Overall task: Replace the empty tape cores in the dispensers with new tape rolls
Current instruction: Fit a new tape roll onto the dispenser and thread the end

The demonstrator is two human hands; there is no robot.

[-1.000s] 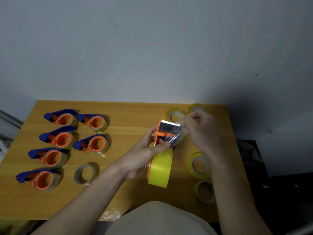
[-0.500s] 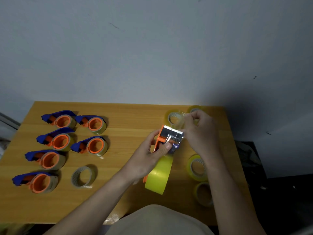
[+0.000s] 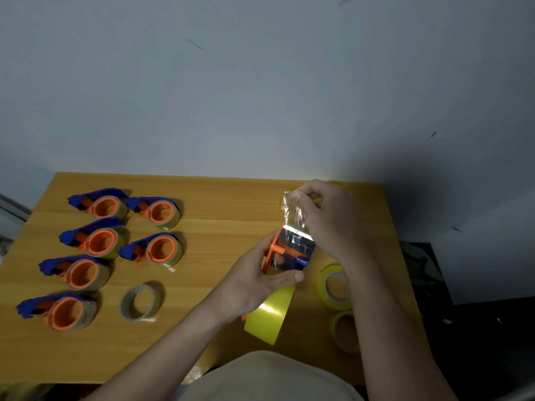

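Note:
My left hand [image 3: 254, 280] grips an orange and blue tape dispenser [image 3: 285, 250] loaded with a full yellow tape roll [image 3: 267, 316], held above the wooden table [image 3: 220, 204]. My right hand [image 3: 327, 218] pinches the clear free end of the tape [image 3: 291, 209] and holds it stretched up past the dispenser's toothed blade. Two yellow tape rolls lie at the right, the nearer roll [image 3: 334, 286] beside my right wrist and the other roll [image 3: 344, 331] partly hidden by my forearm. An empty grey tape core [image 3: 139, 302] lies at centre left.
Several blue and orange dispensers [image 3: 101, 241] holding tape cores stand in two columns on the left half of the table. A grey wall rises behind the table's far edge. Dark floor lies past the table's right edge.
My right hand has pulled the tape end up and away from the blade, drawing out a longer clear strip. The dispenser in my left hand has tilted slightly.

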